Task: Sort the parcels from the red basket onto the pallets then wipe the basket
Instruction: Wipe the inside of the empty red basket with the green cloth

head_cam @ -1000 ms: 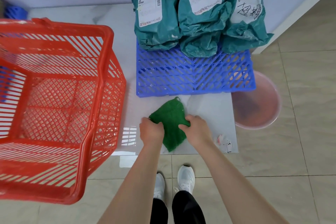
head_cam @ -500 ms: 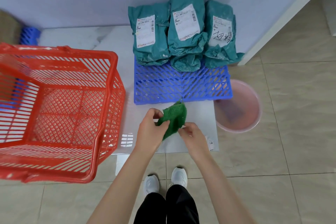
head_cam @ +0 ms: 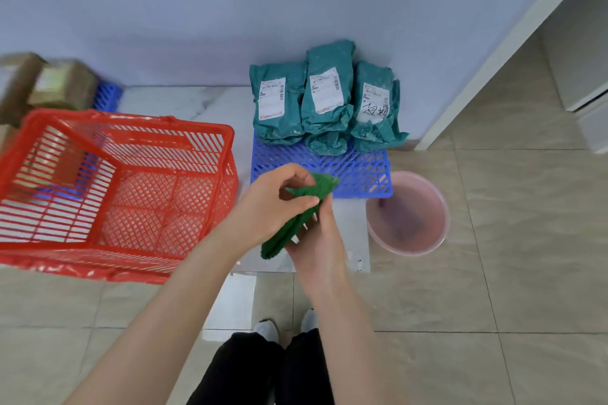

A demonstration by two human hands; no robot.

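Cloth of green, nubby fabric (head_cam: pixel 285 235) hangs folded in the air between both hands, above the white marbled floor slab (head_cam: pixel 348 227) and just in front of the blue plastic lattice pallet (head_cam: pixel 357 169). The left hand (head_cam: pixel 271 204) pinches its upper part, thumb below and curled fingers above. The right hand (head_cam: pixel 317 242) holds the lower part from behind; its fingers (head_cam: pixel 307 226) wrap round the cloth's edge, slightly apart, with the thumb pressed against the fabric near the left thumb.

To the left, the red plastic slatted basket (head_cam: pixel 227 154) stands on the floor, apart from both hands, its mesh bottom in view. Three teal plastic mailer parcels (head_cam: pixel 325 99) with white labels stand side by side on the far end of the blue pallet, leaning against the pale blue wall (head_cam: pixel 164 26); whether more lie beneath them I cannot tell. A round pink plastic basin (head_cam: pixel 408 220) sits on the beige floor tiles just beside the pallet's right front corner. Behind the basket, brown cardboard boxes (head_cam: pixel 62 85) rest on a second blue pallet (head_cam: pixel 107 97).
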